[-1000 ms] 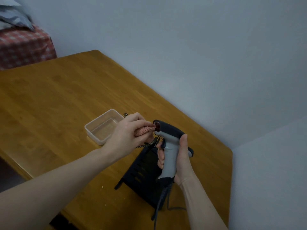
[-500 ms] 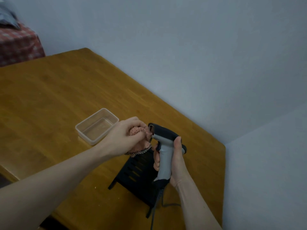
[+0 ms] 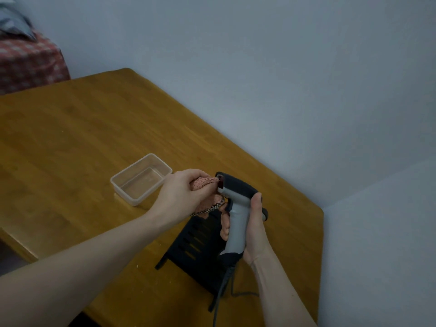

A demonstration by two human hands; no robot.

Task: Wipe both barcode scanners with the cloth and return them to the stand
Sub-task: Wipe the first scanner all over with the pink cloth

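cloth has slid up onto scanner window; wiping underway. left hand fingers pinch cloth, right hand fingers wrap scanner grip, above stand.

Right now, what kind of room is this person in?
Probably a plain room in a home, not a shop: a wooden table pushed against bare walls, a red checked cloth over something in the corner, and an empty clear plastic container on the table.

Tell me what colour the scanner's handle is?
Light grey, under a black top; the scanner shows in the head view.
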